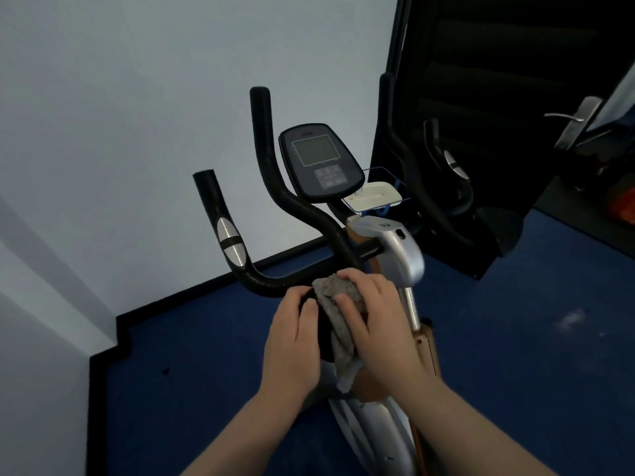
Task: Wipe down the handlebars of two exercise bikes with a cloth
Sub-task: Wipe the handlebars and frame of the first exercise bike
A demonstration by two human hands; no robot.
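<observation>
Right hand (pixel 372 310) is curled over the grey cloth (pixel 338 316), pressing it around the handlebar (pixel 275 280) near the bike's stem, while the left hand (pixel 292 333) grips the bare bar just beside it, fingers wrapped round the tube. From the cloth the unwiped bar runs left, then bends up and away to its tip by the wall, so the stroke ought to follow that long axis leftward, and the left hand sits right in its path.
</observation>
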